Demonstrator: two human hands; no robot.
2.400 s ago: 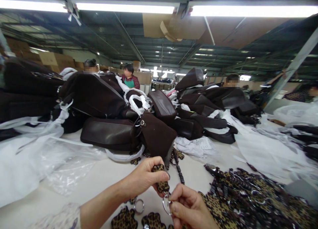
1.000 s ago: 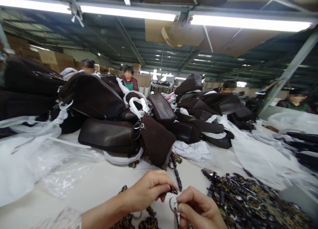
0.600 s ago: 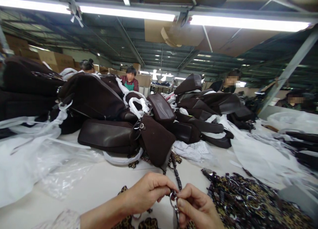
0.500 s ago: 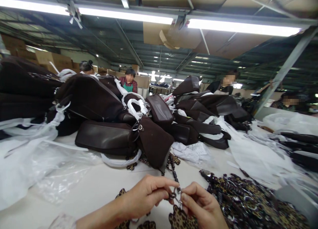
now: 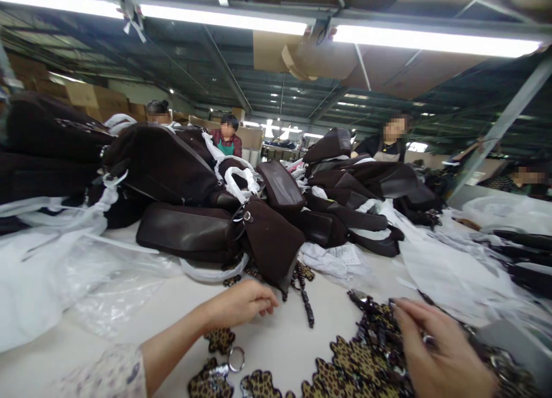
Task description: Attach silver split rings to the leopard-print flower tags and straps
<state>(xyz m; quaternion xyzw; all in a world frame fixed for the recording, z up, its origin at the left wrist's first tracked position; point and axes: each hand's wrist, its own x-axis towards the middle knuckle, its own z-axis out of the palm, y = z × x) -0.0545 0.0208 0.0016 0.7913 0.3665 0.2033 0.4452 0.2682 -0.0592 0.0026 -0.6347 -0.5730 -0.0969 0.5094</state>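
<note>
My left hand (image 5: 244, 302) hovers over the white table with its fingers loosely bent and nothing visible in them. Below it lie leopard-print charms (image 5: 219, 339), one beside a silver ring (image 5: 236, 359). My right hand (image 5: 444, 349) is over a heap of leopard-print charms with dark beaded straps (image 5: 366, 358). Its thumb and forefinger pinch together at the heap's back edge; what is between them I cannot make out. A dark beaded strap (image 5: 307, 303) lies on the table between the hands, running out from beside a dark brown bag (image 5: 271, 240).
Dark brown bags (image 5: 185, 228) with white-wrapped handles are piled across the table. Clear plastic (image 5: 116, 306) lies at left, white wrapping sheets (image 5: 452, 271) at right. A grey bin edge (image 5: 513, 346) is at lower right. Several people are behind the bags.
Both hands have let go of the strap and metal clasp they held together. My right hand has moved right to the heap; my left has drawn back leftward. The view shifted slightly.
</note>
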